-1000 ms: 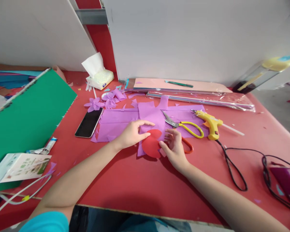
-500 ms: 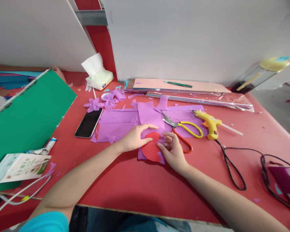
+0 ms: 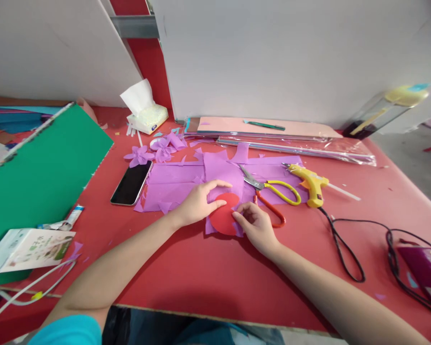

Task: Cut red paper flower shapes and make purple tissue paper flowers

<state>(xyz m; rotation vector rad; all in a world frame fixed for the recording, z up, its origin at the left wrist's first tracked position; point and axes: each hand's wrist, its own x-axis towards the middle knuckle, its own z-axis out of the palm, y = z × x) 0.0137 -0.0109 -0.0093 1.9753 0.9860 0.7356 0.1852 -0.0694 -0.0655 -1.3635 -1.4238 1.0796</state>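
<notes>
A round piece of red paper (image 3: pixel 223 221) lies over a purple paper strip (image 3: pixel 219 167) in front of me. My left hand (image 3: pixel 198 203) rests its thumb on the red paper, while its index finger stretches out above, apart from the thumb; its other fingers are hidden. With curled fingers, my right hand (image 3: pixel 255 224) pinches the right edge of the red paper. Scissors (image 3: pixel 258 184) with one yellow and one red handle lie just beyond the right hand, blades parted. More purple paper sheets (image 3: pixel 175 175) are spread beneath the strip.
A yellow glue gun (image 3: pixel 311 184) trails a black cord (image 3: pixel 345 261) at right. Left of the sheets lie a phone (image 3: pixel 132 184) and purple paper flowers (image 3: pixel 139 156). Behind are a tissue pack (image 3: pixel 149 117) and wrapped paper packs (image 3: pixel 298 146). A green board (image 3: pixel 53 167) leans at left.
The right fingers have drawn in more closely at the red paper's right edge. The red paper has turned or shifted slightly, its lower edge now a little higher. The left hand is almost unmoved.
</notes>
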